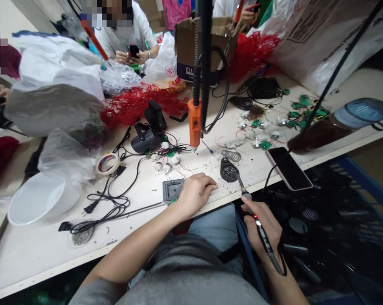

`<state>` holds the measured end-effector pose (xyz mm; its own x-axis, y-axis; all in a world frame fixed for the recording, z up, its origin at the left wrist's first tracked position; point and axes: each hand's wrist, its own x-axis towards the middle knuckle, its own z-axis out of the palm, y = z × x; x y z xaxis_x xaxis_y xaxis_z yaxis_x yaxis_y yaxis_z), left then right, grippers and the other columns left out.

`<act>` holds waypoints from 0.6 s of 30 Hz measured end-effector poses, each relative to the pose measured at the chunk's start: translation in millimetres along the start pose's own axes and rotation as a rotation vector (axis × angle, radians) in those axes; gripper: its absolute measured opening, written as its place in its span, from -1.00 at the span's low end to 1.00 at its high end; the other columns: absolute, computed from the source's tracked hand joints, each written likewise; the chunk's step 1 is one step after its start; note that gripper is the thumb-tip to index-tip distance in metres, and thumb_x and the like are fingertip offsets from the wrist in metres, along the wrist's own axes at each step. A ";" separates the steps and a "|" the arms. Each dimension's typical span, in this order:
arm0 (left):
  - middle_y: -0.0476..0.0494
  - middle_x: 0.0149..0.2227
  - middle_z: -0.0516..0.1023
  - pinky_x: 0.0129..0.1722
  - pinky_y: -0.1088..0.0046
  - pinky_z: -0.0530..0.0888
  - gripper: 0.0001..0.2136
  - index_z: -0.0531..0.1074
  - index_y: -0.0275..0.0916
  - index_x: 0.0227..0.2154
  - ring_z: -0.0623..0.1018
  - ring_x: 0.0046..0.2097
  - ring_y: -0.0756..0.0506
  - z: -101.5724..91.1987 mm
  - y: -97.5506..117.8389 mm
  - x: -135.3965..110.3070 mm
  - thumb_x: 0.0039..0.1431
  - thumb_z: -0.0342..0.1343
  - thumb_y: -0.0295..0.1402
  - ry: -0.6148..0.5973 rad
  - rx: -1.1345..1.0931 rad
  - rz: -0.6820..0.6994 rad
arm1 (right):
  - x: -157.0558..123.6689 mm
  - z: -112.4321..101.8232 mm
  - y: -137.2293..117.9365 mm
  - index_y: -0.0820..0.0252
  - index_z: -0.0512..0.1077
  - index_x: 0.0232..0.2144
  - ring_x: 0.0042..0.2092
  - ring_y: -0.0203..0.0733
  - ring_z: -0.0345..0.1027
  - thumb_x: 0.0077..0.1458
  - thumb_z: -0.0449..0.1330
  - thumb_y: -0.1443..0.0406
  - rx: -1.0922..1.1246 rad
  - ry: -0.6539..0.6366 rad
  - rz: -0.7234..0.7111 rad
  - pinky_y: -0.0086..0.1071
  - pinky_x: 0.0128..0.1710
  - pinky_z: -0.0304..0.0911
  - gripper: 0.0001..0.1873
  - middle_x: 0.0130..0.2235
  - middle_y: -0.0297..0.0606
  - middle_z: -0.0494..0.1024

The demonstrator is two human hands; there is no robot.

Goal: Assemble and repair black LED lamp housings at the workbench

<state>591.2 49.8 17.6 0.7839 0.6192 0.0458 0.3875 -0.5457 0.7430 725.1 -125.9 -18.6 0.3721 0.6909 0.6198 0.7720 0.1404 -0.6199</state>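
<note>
My right hand (269, 226) is wrapped round a soldering iron (265, 242) with a small red light on its handle. The iron's metal tip rests at the small black soldering iron stand (228, 171), whose round dish holds dark metal shavings. A coiled wire spring (231, 155) lies just behind that dish. On the table near its front edge is my left hand (196, 190), its fingers curled in and closed. Whatever is between those fingertips is too small to make out. Beside its wrist sits a grey square plastic frame (172, 189), with a bit of green board under its edge.
An orange electric screwdriver (195, 125) hangs above the table. Small motors (166, 168), black cables (115, 199), tape (107, 163), a phone (289, 168), a bottle (337, 123) and green circuit boards (301, 111) lie around. A blue crate (369, 203) stands below right. Co-workers sit opposite.
</note>
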 end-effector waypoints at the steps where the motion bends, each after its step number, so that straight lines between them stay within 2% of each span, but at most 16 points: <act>1: -0.15 -0.34 0.62 -0.19 0.40 0.43 -0.90 0.60 -0.22 -0.35 0.56 -0.27 -0.12 4.0 2.8 10.5 0.19 0.19 -0.48 -0.024 0.037 -0.018 | -3.1 -1.6 3.6 0.07 0.42 0.20 -0.30 -0.14 0.43 0.28 0.10 0.39 -0.002 0.029 0.028 -0.26 -0.33 0.40 -0.54 -0.27 -0.19 0.52; 5: -0.16 -0.36 0.60 -0.23 0.39 0.42 -0.88 0.60 -0.23 -0.42 0.55 -0.29 -0.14 19.3 9.7 47.2 0.14 0.19 -0.52 -0.106 0.155 -0.056 | -12.4 -2.0 12.2 0.03 0.45 0.17 -0.30 -0.17 0.45 0.25 0.14 0.44 0.003 0.065 0.157 -0.30 -0.33 0.40 -0.52 -0.26 -0.22 0.55; 9: -0.18 -0.39 0.56 -0.25 0.38 0.41 -0.87 0.63 -0.22 -0.44 0.53 -0.28 -0.17 28.1 8.9 68.7 0.14 0.22 -0.51 -0.145 0.222 -0.027 | -14.3 0.9 17.5 0.09 0.47 0.13 -0.27 -0.18 0.49 0.26 0.15 0.43 0.040 0.086 0.262 -0.31 -0.26 0.45 -0.58 -0.21 -0.20 0.60; 13: -0.24 -0.36 0.58 -0.19 0.31 0.44 -0.89 0.66 -0.24 -0.39 0.54 -0.22 -0.22 33.0 5.9 73.7 0.16 0.23 -0.49 -0.161 0.269 0.001 | -13.6 2.0 25.7 0.12 0.50 0.06 -0.28 -0.20 0.52 0.27 0.15 0.39 0.043 0.141 0.322 -0.32 -0.24 0.48 -0.66 -0.23 -0.22 0.61; 18: -0.15 -0.29 0.64 -0.16 0.36 0.46 -0.91 0.63 -0.22 -0.27 0.57 -0.23 -0.15 39.6 9.6 71.5 0.17 0.25 -0.46 -0.141 0.269 -0.096 | -11.4 5.3 28.1 0.14 0.52 0.01 -0.28 -0.19 0.54 0.27 0.15 0.36 0.066 0.152 0.376 -0.33 -0.25 0.49 -0.71 -0.25 -0.23 0.63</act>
<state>670.2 66.5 1.6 0.7897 0.6011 -0.1230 0.5627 -0.6297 0.5355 739.9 -126.0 -45.6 0.6975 0.5909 0.4054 0.5351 -0.0531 -0.8431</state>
